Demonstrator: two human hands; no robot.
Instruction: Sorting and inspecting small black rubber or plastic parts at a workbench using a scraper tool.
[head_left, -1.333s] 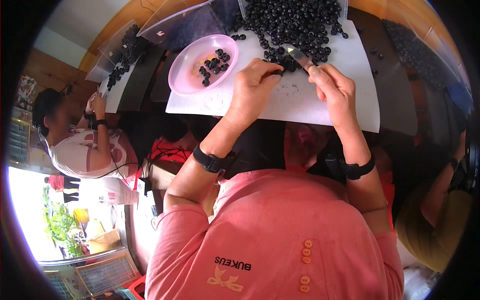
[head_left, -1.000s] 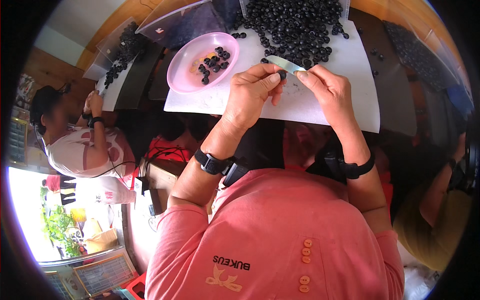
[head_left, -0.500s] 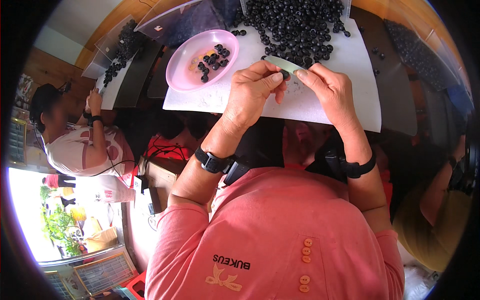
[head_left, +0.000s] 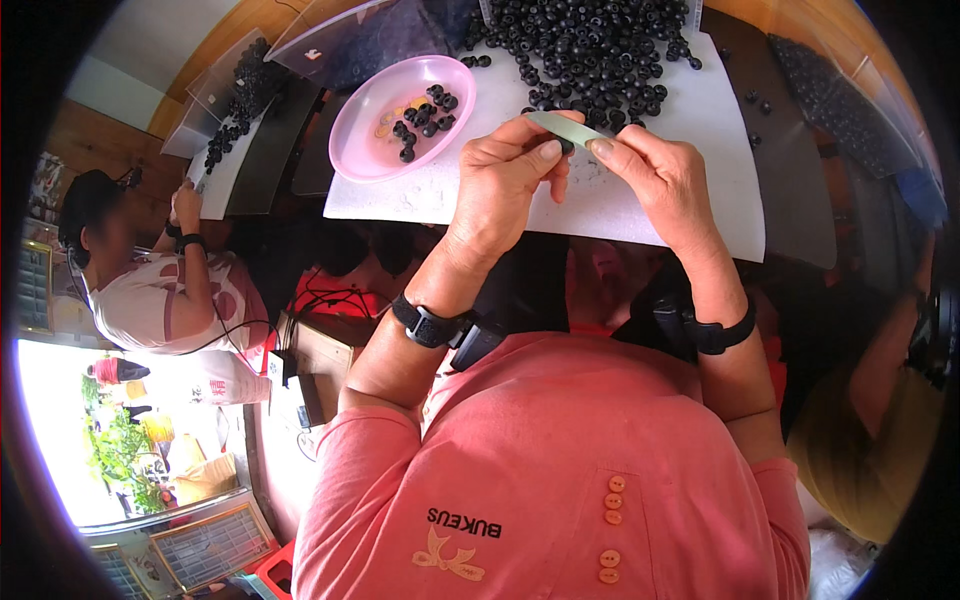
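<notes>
Evidently, a white mat [head_left: 690, 205] gathers the work within easy reach.
The heap of dark round pieces [head_left: 590, 65] covers its far part, probably so each is quick to pick; the pink bowl [head_left: 350, 150] at left holds several more pieces [head_left: 430, 129], likely to keep them apart. The right hand [head_left: 668, 180] grips a pale blade [head_left: 563, 127] by its right end, seemingly for fine control. The left hand [head_left: 503, 178] pinches one dark piece [head_left: 567, 146] between thumb and fingers, perhaps to steady it beside the blade; whether blade and piece touch I cannot tell.
</notes>
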